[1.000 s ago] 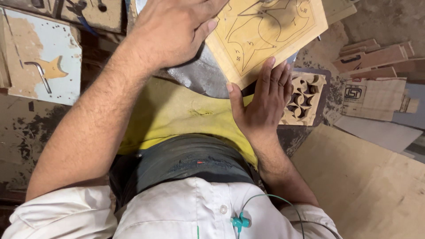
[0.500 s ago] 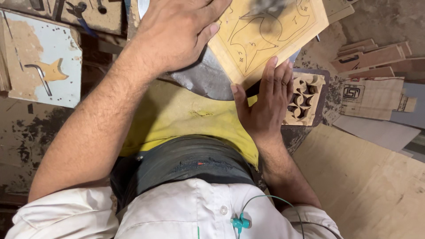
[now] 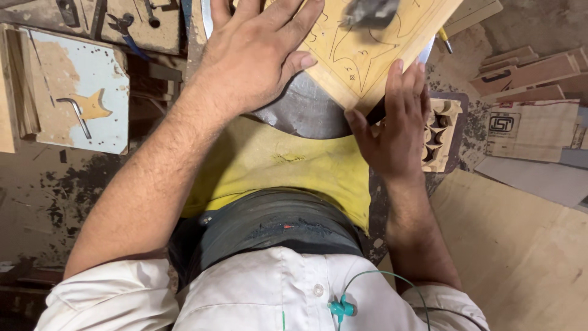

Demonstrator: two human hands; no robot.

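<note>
Far left edge of the surface: a pale blue board (image 3: pixel 79 92) with a star-shaped cutout is lying flat, a bent metal key on it. Left hand (image 3: pixel 257 55) is pressing palm-down, fingers spread wide, on the wooden panel (image 3: pixel 367 49), which is sitting across the round metal plate (image 3: pixel 306 113) at the surface's top centre. Pencilled curves are showing on the panel; a blurred tool (too smeared to identify) is working near its top edge. Right hand (image 3: pixel 395 125) is bracing the panel's lower right edge, fingers flat, gripping nothing. Panel is looking thin, stiff, light, likely brittle at cut lines; best held by flat pressure near edges. Right: a pierced wooden block (image 3: pixel 442 132).
</note>
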